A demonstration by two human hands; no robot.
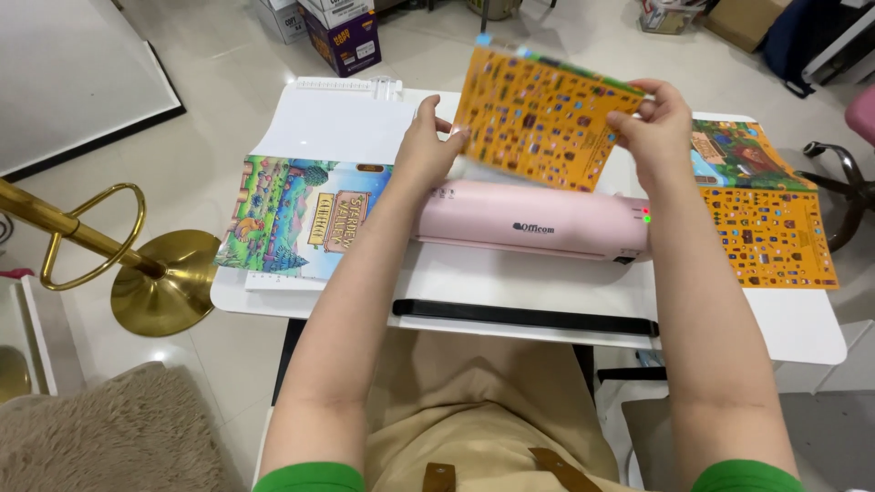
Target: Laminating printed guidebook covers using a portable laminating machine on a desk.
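I hold an orange sheet (538, 118) printed with many small pictures up above a pink laminator (533, 221) on a white table (802, 319). My left hand (427, 146) pinches the sheet's left edge. My right hand (652, 128) grips its right edge. The sheet is tilted, with its glossy top edge farthest from me. The laminator lies across the table's middle, a green and a red light showing at its right end.
A colourful farm-scene poster (301, 214) lies left of the laminator; another orange printed sheet (775, 228) lies at the right. A black bar (524, 316) runs along the table's near edge. A gold stand (137, 264), cardboard boxes (342, 32) and a chair base (843, 182) stand around the table.
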